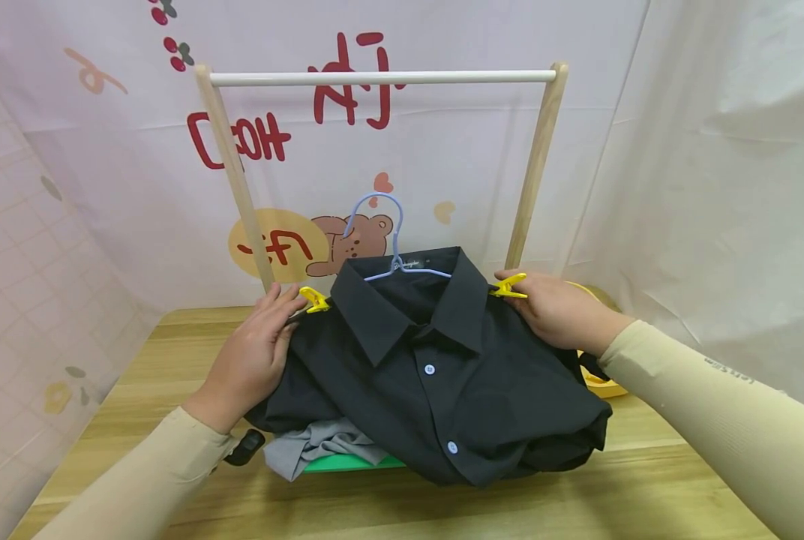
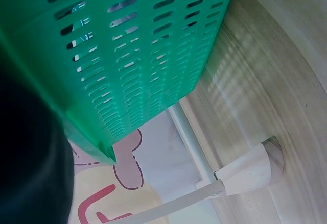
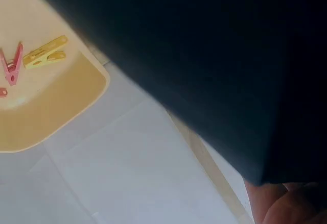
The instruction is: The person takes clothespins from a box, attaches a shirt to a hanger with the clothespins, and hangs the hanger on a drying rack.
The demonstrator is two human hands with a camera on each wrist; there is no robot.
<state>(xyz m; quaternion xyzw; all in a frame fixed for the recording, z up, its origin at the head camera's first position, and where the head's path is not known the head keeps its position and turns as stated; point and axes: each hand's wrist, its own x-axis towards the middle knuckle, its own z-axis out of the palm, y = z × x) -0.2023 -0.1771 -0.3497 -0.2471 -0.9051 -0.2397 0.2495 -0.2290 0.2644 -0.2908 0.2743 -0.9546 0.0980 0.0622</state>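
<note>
A black collared shirt (image 1: pixel 456 405) hangs on a light blue hanger (image 1: pixel 397 244), whose hook stands up free of the rail. Yellow clips sit at both shoulders, the left clip (image 1: pixel 315 299) and the right clip (image 1: pixel 510 286). My left hand (image 1: pixel 253 360) pinches the shirt's left-side shoulder beside its clip. The right hand (image 1: pixel 560 309) grips the other shoulder by the other clip, its fingers partly behind the cloth. Dark cloth (image 3: pixel 194 66) fills much of the right wrist view, with part of the right hand (image 3: pixel 291 203) at the lower corner.
Behind the shirt stands a wooden rack with a white rail (image 1: pixel 382 78). Under the shirt are a green basket (image 2: pixel 127 76) and grey cloth (image 1: pixel 324 442). A yellow tray (image 3: pixel 61 112) at the right holds a pink clip (image 3: pixel 12 66) and a yellow clip (image 3: pixel 46 53).
</note>
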